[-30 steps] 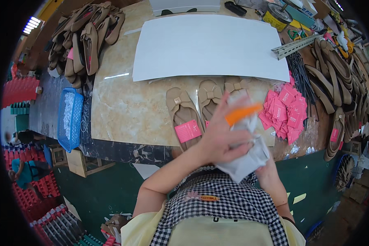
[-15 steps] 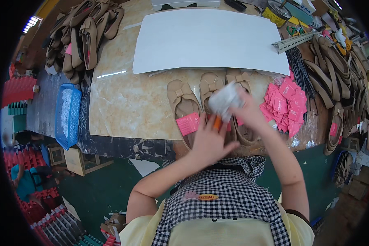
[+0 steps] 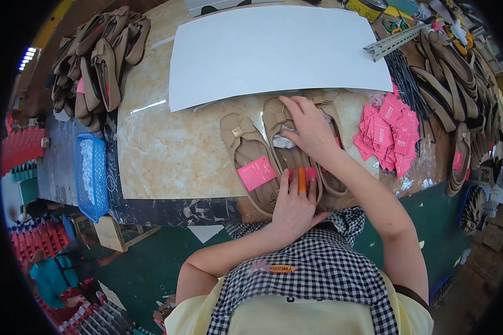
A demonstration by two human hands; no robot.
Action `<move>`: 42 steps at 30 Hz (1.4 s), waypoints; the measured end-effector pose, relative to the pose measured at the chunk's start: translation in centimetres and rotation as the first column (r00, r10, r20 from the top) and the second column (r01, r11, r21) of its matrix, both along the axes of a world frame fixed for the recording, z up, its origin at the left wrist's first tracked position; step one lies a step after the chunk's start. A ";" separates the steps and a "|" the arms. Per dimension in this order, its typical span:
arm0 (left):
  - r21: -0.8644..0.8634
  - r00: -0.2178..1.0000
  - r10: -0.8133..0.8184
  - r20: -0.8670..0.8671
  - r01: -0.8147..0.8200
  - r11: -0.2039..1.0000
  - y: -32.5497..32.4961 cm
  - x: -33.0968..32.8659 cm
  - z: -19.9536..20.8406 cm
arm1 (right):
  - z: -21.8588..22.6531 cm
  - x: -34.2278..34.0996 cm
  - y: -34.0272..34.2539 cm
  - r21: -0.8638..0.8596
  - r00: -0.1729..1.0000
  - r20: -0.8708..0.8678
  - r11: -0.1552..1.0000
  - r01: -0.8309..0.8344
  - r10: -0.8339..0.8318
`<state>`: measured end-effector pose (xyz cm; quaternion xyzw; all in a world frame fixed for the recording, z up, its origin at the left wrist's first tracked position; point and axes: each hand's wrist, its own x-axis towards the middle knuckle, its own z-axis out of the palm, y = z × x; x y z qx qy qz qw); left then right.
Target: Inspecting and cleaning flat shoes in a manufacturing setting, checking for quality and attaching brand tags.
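Three beige flat shoes with bows lie side by side, toes away from me. My left hand rests on the heel end of the middle shoe, fingers stretched over a pink card there, thumb apart. An orange cover wraps one finger. My right hand curls over that shoe's toe, its thumb by crumpled white paper in the shoe opening. The left shoe carries another pink card. The right shoe is partly hidden by my right hand and forearm.
A white sheet covers the table's far part. Pink cards lie heaped right, beside black strips and a metal bar. Shoe piles stand at both sides. A blue basket holds white paper. Another person is at lower left.
My right hand has brought the crumpled white paper down into the middle shoe's front and now lies over its toe. My left hand stays at the heel end. The view has shifted slightly.
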<state>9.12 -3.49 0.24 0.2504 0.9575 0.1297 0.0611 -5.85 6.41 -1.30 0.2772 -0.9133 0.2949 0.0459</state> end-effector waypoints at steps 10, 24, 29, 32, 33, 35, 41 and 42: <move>-0.068 0.999 -0.045 -0.004 0.044 0.997 -0.5 -0.1 0.1 | -1.2 -0.7 -0.1 0.161 0.998 -0.017 0.985 -0.063 0.067; 0.237 0.624 0.393 -0.675 -0.321 0.917 -5.9 -27.1 -2.6 | 2.7 7.5 7.2 -0.149 0.987 0.141 0.984 0.095 -0.074; 0.351 0.931 0.032 -0.363 0.105 0.930 0.0 -19.1 3.4 | 3.1 8.4 7.9 -0.731 0.793 0.609 0.395 0.556 0.011; 0.722 0.953 -0.245 0.178 0.043 0.691 2.0 -3.6 7.6 | 4.9 8.0 9.1 -0.400 0.334 0.724 -0.027 0.916 0.603; 0.842 0.894 -0.386 0.225 0.021 0.539 1.4 -4.1 8.2 | 5.7 8.5 8.4 -0.398 0.291 0.720 0.031 0.917 0.630; 0.737 0.930 -0.069 -0.360 0.329 0.590 -1.2 -7.3 6.1 | 3.5 8.6 7.2 -0.495 0.249 0.735 0.249 0.832 0.631; 0.680 0.784 0.609 0.117 -0.511 0.527 -6.3 -4.7 3.7 | 6.8 5.5 2.3 -0.619 0.782 0.532 0.780 0.095 0.327; 0.810 0.803 0.552 0.227 -0.470 0.351 -7.0 -5.5 3.5 | 8.5 6.5 0.5 -0.472 0.895 0.356 0.878 -0.075 0.268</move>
